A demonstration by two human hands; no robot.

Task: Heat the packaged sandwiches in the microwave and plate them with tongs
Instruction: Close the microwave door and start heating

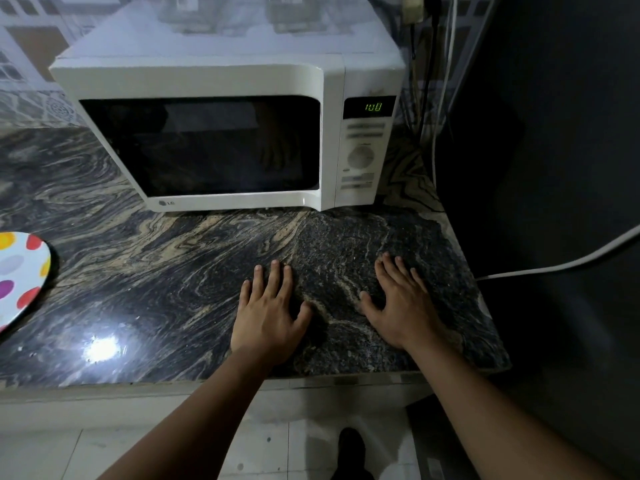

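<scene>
A white microwave point(221, 81) stands at the back of the dark marbled counter point(138, 271), its door closed and its window dark. Green digits glow on its display point(373, 107). Both palms rest flat on the counter in front of it: my left hand point(270, 313) below the door's right end, my right hand point(401, 303) below the control panel. Each hand holds nothing and has its fingers spread. A white plate with coloured dots point(20, 278) lies at the left edge, partly cut off. No sandwiches or tongs are visible.
White and black cables point(436, 98) hang down behind the microwave's right side, and one white cable point(554, 265) crosses the dark area right of the counter. The counter ends just right of my right hand. Clear containers point(291, 12) sit on top of the microwave.
</scene>
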